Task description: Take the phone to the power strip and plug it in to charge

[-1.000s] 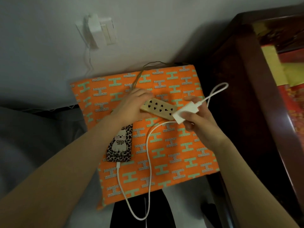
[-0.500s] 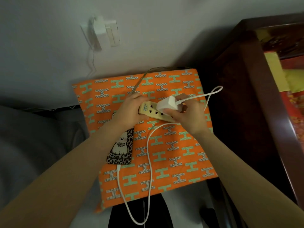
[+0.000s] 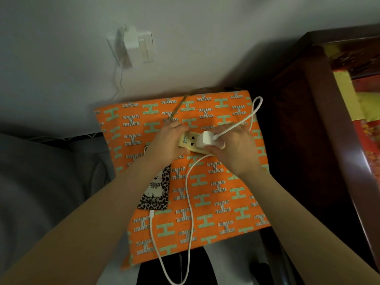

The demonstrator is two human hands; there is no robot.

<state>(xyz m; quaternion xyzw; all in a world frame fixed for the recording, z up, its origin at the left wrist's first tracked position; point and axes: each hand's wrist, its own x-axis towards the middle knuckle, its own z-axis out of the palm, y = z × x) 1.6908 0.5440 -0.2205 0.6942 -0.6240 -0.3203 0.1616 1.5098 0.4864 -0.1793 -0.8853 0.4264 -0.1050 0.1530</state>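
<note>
A cream power strip (image 3: 188, 141) lies on an orange patterned cushion (image 3: 216, 192). My left hand (image 3: 164, 144) grips the strip's left end. My right hand (image 3: 236, 149) holds a white charger block (image 3: 206, 139) that sits pressed onto the strip's sockets. The white cable (image 3: 190, 194) runs from the block, loops off the cushion's front edge and returns to the bottom of the phone (image 3: 157, 188). The phone lies face down in a leopard-print case with a cartoon cat, just below my left wrist.
A white wall socket (image 3: 133, 47) with plugs and thin wires sits above the cushion. A dark wooden cabinet (image 3: 320, 140) stands close on the right. Grey fabric (image 3: 41, 192) lies to the left. The strip's brown cord (image 3: 178, 108) runs back toward the wall.
My right hand brought the charger block from right of the strip down onto its sockets. My left hand kept hold of the strip. The phone stayed put.
</note>
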